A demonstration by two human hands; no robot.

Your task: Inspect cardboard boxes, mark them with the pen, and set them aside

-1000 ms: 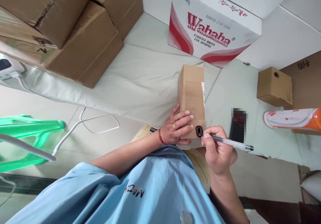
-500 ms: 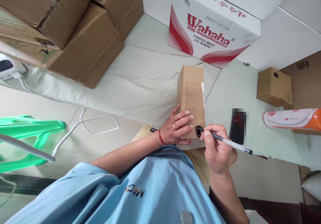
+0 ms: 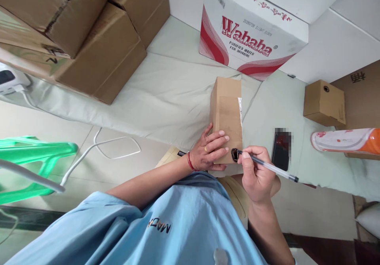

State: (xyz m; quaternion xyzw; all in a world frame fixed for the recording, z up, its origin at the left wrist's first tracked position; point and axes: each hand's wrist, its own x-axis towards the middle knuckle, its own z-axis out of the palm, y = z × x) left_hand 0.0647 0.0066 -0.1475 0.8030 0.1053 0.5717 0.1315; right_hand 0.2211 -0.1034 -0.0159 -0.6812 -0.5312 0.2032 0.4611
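Observation:
A narrow brown cardboard box lies on the pale green cloth near its front edge, a strip of white label on its right side. My left hand rests over its near left part, fingers spread across the top face. Closed around a clear-barrelled pen, my right hand is at the box's near right corner. The pen's dark tip reaches a black ring-shaped spot there; whether it is a hole or a mark I cannot tell.
A black phone lies right of the box. Farther right are a small carton and an orange-white cylinder. Behind stands a Wahaha water carton; large cartons are stacked left. A green plastic stool is below the cloth's edge.
The pen has shifted very slightly at the black spot, its back end a touch higher. My left hand and the box stay in place.

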